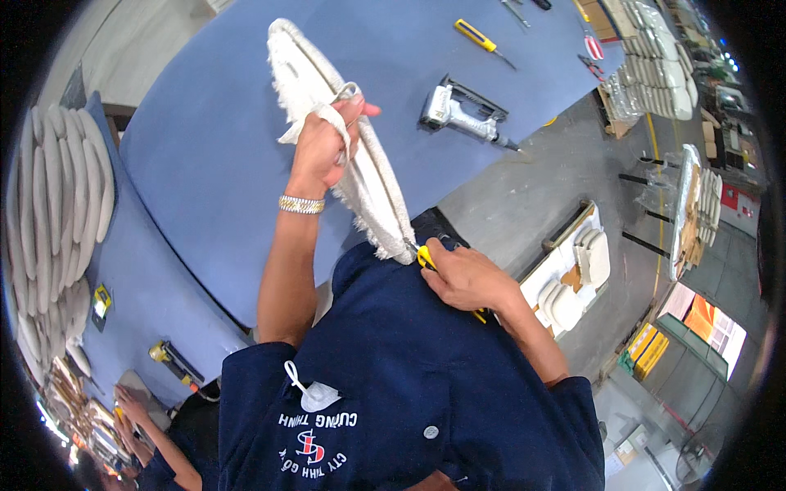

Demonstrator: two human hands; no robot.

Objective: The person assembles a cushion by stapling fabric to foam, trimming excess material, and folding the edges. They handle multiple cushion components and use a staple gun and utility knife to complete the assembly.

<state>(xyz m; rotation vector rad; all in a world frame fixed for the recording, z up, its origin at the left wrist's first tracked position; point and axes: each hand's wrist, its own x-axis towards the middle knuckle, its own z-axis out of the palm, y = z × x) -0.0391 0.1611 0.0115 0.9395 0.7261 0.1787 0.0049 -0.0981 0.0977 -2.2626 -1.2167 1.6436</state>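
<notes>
**Padded panel held on edge, tool at its near end**

The white upholstered panel (344, 131) stands on edge over the blue counter (205, 164), long axis running from far left to near right. The left hand (321, 139) is clenched on loose fabric at mid-length. The right hand (465, 278) is closed round a yellow-handled tool (426, 258), touching the panel's near end; it is the nearer hand to that end. The tool's working tip is hidden, and the panel's underside is out of view. A staple gun (460, 114) lies far right, apart.
</notes>
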